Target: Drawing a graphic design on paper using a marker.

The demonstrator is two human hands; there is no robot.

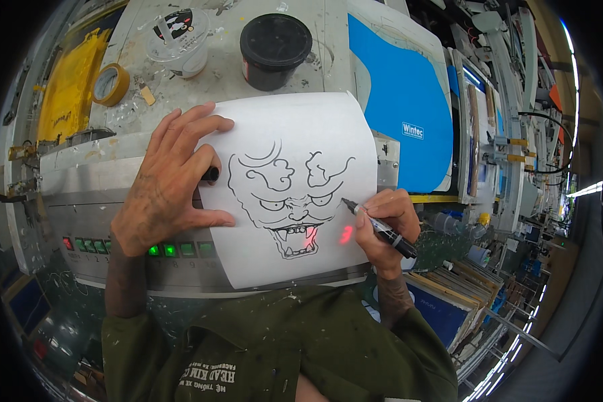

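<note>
A white paper sheet (248, 120) lies on a machine's metal surface, bearing a black line drawing of a fanged, frowning face (291, 211). My left hand (161, 174) rests on the sheet's left side, fingers curled around a small black marker cap (212, 174), thumb on the paper. My right hand (385, 221) grips a black-and-silver marker (395, 239), its tip at the paper beside the drawing's eye on the right. Red glows show through the sheet near the mouth and right of it. The part of the cap inside my fingers is hidden.
Behind the sheet are a black tub (277, 43), a plastic cup (177, 57) and a yellow tape roll (111, 85). A blue sheet (402, 94) lies at right, a yellow panel (74, 67) at left. Lit buttons (171, 250) line the front. Framed boards (442, 315) lean lower right.
</note>
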